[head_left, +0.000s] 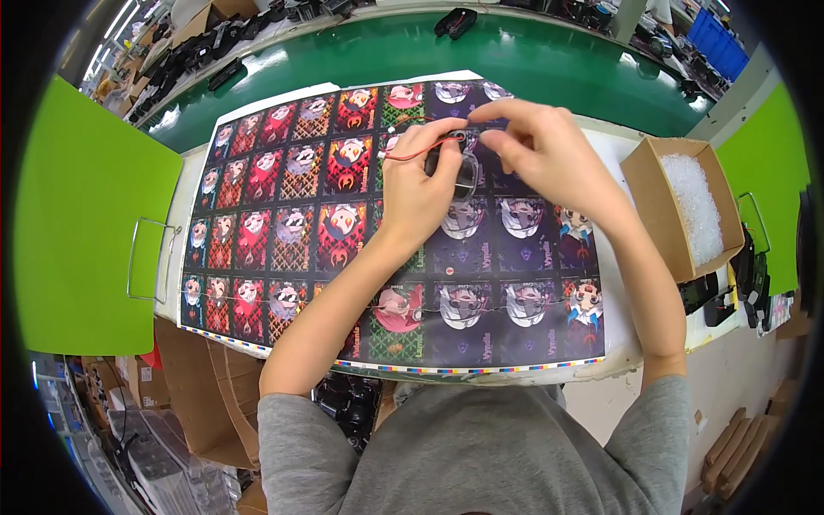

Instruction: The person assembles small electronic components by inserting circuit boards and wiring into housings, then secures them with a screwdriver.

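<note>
My left hand point(418, 184) is closed around a small black housing with a clear plastic part point(466, 176), held over the middle of a printed sheet point(296, 232). Red and black wires point(421, 154) run from the housing across the backs of my left fingers, ending in a small white plug point(383, 154). Just to the right, my right hand point(549, 154) reaches in, its index finger and thumb at the top of the housing. A gap shows between those two fingertips, and nothing is visible in it. My left fingers hide much of the housing.
A cardboard box point(639, 184) of small clear plastic parts point(693, 206) stands right of the sheet. Beyond lies a green conveyor surface point(343, 60) with a black item point(455, 23) on it. Bright green panels point(103, 215) flank the table; a metal handle point(133, 257) juts out at left.
</note>
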The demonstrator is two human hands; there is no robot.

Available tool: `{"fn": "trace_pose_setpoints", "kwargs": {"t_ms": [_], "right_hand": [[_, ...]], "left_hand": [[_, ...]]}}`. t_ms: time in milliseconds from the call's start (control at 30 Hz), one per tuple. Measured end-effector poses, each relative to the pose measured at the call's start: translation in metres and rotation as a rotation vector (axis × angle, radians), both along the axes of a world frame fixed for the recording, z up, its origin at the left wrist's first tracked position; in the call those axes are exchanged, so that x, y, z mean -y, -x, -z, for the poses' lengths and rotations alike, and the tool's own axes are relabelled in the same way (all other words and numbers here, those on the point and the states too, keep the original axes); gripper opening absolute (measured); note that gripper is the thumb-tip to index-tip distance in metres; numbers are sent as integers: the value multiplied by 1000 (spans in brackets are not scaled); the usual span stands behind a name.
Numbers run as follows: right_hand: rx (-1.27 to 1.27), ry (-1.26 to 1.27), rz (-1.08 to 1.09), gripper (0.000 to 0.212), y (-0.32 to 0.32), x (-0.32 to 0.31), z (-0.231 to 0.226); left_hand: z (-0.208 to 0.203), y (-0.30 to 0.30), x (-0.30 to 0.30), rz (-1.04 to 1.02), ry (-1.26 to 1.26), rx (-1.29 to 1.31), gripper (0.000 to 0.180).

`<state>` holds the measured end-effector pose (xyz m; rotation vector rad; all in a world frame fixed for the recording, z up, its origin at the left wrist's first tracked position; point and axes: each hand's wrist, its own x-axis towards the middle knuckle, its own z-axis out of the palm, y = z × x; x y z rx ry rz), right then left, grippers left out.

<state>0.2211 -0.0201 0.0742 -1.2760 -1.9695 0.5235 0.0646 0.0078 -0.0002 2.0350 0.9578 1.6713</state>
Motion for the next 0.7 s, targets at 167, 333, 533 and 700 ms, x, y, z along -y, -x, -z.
{"fn": "trace_pose_setpoints", "kwargs": {"t_ms": [167,333,533,700], "right_hand": [[26,-10,64,25,-37,16,-41],[297,-12,313,20,-88,57,-66],[654,252,553,16,-201,73,-21],[535,361,534,22,-219,73,19]], "left_hand": [[-16,12,0,339,507,153,17],[-31,23,3,329,632,188,13],[-35,15,5,425,489,265,14],[-46,30,0,559,584,239,23]]}}
